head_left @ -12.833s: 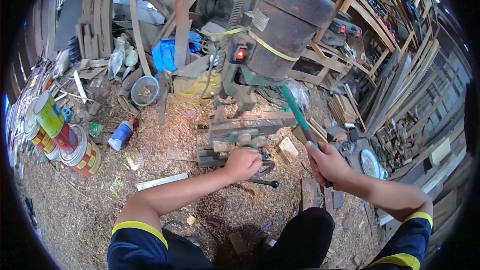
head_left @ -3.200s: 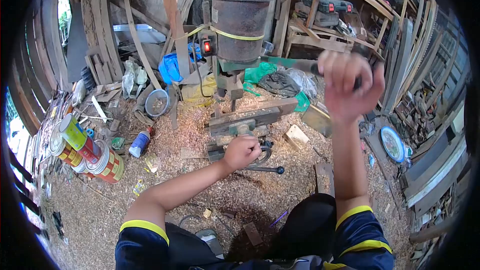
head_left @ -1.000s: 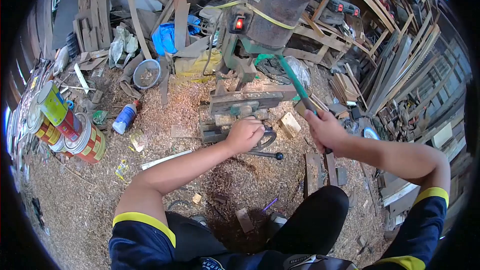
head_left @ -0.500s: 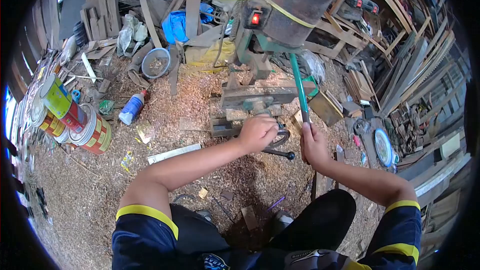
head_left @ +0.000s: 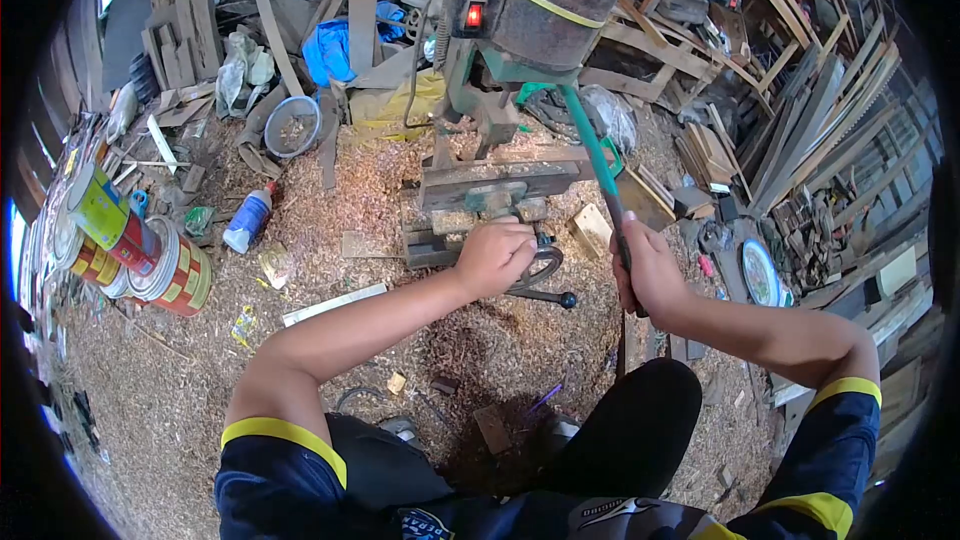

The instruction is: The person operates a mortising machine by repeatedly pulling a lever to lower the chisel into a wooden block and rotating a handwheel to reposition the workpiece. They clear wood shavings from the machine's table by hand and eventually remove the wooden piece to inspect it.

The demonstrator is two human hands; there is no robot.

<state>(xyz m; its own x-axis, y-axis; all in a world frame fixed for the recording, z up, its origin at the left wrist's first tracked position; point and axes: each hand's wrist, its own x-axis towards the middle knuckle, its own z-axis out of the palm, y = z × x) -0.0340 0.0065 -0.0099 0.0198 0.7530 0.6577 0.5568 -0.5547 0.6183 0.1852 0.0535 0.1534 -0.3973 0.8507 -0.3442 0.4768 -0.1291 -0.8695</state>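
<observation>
My right hand is wrapped around the dark grip of a long green lever, which slants up to the machine. In front of the clamp, my left hand is closed, its fingertips curled out of sight; what it grips is hidden. Right beside it are a dark handwheel and a rod ending in a black ball knob. Beyond the left hand, a wooden board lies across the clamp, under the machine's head.
Wood shavings cover the floor. Paint cans, a blue-and-white bottle and a bucket stand or lie to the left. A red switch glows on the machine. Stacked planks line the right side.
My right hand has shifted right and slightly down with the lever, which leans further to the right. My left hand stays by the handwheel; the whole view has shifted a little.
</observation>
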